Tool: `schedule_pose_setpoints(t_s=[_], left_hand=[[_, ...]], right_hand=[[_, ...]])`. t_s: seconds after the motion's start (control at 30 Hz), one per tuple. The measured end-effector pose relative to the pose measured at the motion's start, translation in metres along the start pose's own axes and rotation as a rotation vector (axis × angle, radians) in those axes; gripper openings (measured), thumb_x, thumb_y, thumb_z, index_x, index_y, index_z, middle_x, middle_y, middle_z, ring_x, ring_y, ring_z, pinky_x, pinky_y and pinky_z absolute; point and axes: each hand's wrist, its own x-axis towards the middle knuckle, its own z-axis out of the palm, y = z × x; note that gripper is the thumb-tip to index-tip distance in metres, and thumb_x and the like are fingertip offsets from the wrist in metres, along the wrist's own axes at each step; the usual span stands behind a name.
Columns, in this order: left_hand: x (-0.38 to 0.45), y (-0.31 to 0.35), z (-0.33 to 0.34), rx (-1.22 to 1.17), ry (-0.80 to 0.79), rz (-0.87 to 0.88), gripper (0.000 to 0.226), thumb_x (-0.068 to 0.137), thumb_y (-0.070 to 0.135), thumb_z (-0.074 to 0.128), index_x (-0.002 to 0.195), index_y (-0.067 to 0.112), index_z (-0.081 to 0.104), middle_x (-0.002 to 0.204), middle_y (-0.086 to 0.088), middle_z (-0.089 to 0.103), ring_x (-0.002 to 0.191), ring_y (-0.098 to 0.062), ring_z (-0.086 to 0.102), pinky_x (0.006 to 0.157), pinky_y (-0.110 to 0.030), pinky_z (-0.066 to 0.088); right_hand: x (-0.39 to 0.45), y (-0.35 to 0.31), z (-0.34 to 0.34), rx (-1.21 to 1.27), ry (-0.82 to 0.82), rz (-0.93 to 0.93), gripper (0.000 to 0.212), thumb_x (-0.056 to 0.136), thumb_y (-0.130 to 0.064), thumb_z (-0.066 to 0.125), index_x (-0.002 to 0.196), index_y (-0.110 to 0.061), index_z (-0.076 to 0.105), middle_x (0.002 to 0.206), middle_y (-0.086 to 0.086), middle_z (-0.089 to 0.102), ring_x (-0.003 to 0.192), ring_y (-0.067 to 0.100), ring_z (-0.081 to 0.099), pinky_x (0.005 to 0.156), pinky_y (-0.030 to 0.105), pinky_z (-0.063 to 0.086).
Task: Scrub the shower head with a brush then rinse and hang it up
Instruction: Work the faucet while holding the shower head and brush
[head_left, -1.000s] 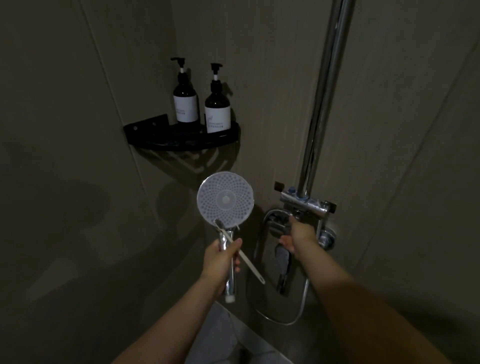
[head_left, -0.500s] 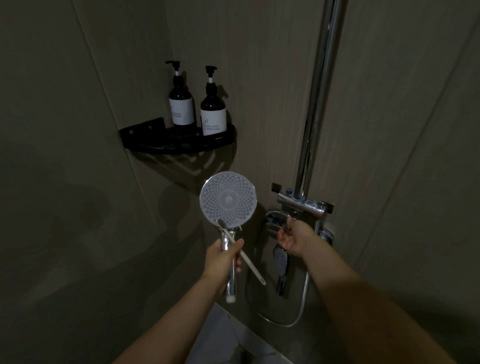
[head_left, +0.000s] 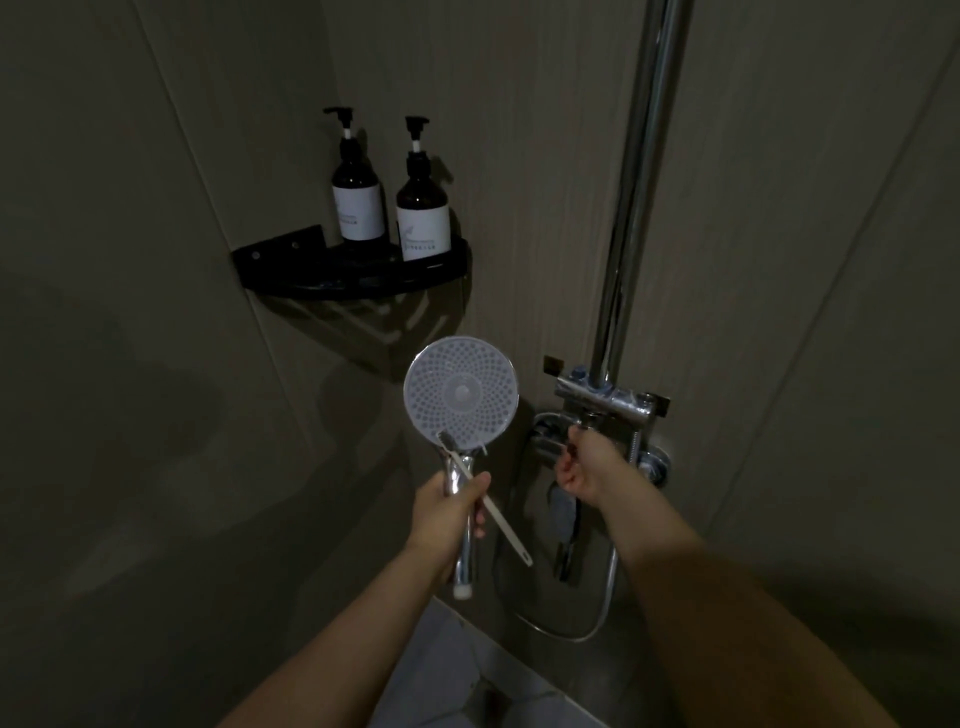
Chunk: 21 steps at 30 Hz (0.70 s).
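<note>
Left hand (head_left: 447, 512): grips shower head (head_left: 461, 397) handle, face toward camera, with brush (head_left: 488, 506) pinned against it.
Right hand (head_left: 587, 467): fingers curled at the mixer valve (head_left: 610, 405); exact hold unclear.
Hose (head_left: 597, 618): loops below.
Corner shelf (head_left: 291, 278): two pump bottles (head_left: 358, 195), white labels, print unreadable.

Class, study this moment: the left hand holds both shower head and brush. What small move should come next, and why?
Probably the right hand opens the mixer valve it is touching, to rinse: the left hand holds shower head and brush idle, and no water flows.
</note>
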Motion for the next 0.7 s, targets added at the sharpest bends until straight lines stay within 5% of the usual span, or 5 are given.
schedule_pose_setpoints(t_s=[0.27,0.33,0.43,0.7], left_hand=[[0.005,-0.004,-0.006,0.009,0.01,-0.007,0.015,0.085,0.013,0.063,0.075,0.012,0.052,0.056,-0.004,0.052,0.046,-0.012,0.049,0.041,-0.022,0.043],[0.006,-0.005,-0.007,-0.005,0.026,-0.003,0.017,0.085,0.012,0.063,0.073,0.012,0.051,0.056,-0.006,0.051,0.044,-0.012,0.048,0.04,-0.021,0.042],[0.007,-0.006,-0.006,-0.013,0.039,0.005,0.017,0.085,0.012,0.063,0.073,0.012,0.051,0.056,-0.007,0.05,0.043,-0.012,0.047,0.038,-0.02,0.041],[0.008,-0.006,-0.007,0.0,0.015,0.02,0.017,0.085,0.011,0.063,0.074,0.011,0.05,0.058,-0.006,0.051,0.043,-0.011,0.048,0.038,-0.021,0.041]], right_hand=[[-0.004,0.005,0.02,-0.458,0.329,-0.202,0.033,0.095,-0.024,0.043,0.114,0.0,0.057,0.094,0.017,0.058,0.067,0.026,0.056,0.05,0.03,0.042],[-0.005,0.005,0.022,-0.516,0.367,-0.245,0.035,0.095,-0.022,0.042,0.118,0.001,0.056,0.11,0.019,0.062,0.092,0.033,0.063,0.072,0.038,0.052],[-0.012,0.006,0.019,-0.626,0.404,-0.349,0.036,0.097,-0.015,0.035,0.124,-0.001,0.054,0.128,0.019,0.056,0.118,0.031,0.054,0.095,0.035,0.046],[-0.011,0.01,0.023,-1.062,0.56,-0.359,0.031,0.093,-0.018,0.047,0.115,0.0,0.06,0.119,0.017,0.062,0.108,0.03,0.06,0.077,0.032,0.048]])
